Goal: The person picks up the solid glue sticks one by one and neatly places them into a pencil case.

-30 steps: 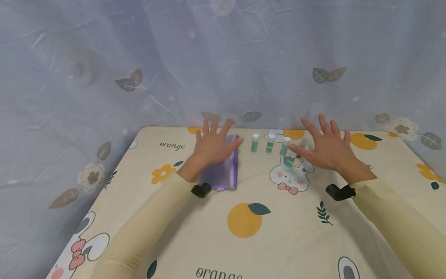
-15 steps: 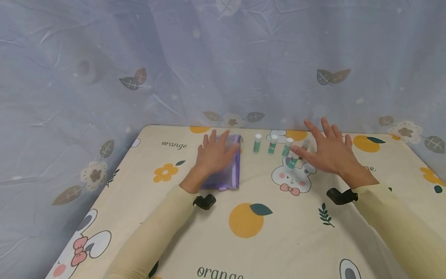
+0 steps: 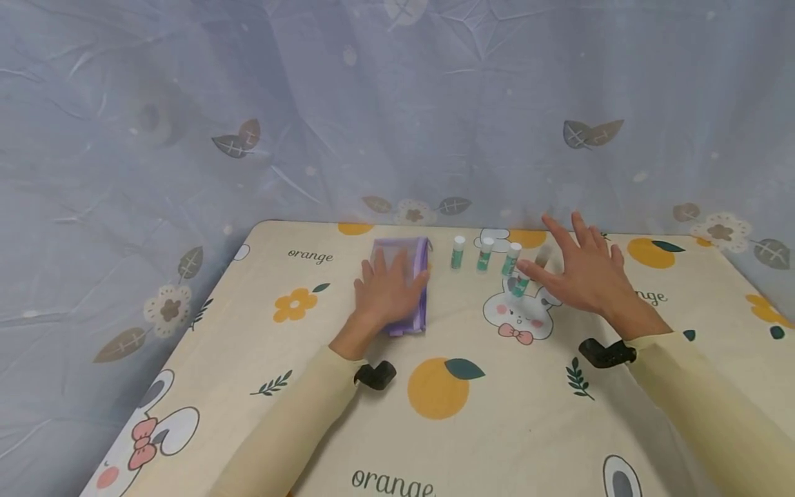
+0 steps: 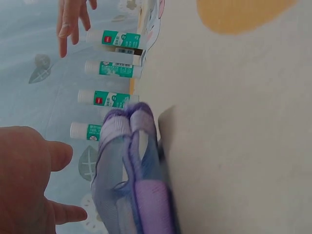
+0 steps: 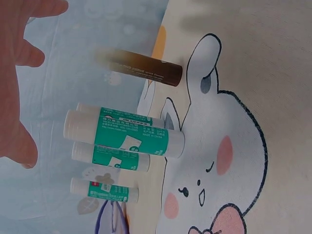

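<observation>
- Head view showed the purple mesh pouch (image 3: 418, 309) on the worktop (image 3: 528, 428), left of the middle and not far from the far edge.
- Over it was the left hand (image 3: 388, 293), fingers spread and apparently grasping nothing; whether the palm or fingertips touched the pouch, I could not tell.
- Four green-and-white tubes (image 3: 484, 256) stood upright to the pouch's right, three in a row near the worktop's far edge, the fourth set closer to the near edge, by the rabbit print (image 3: 518, 315).
- A brown tube (image 5: 146, 69) stood upright beyond that fourth one, toward the worktop's right edge.
- Beside these two, the right hand (image 3: 586, 276) hung with its fingers apart, its grip released and no tube held.
- Done, as far as the pictures showed: little beyond both hands being in place; I judged the work barely begun.
- Left undone: no tube was lifted or touching the pouch. Whether the pouch was unzipped or held anything could not be made out.
</observation>
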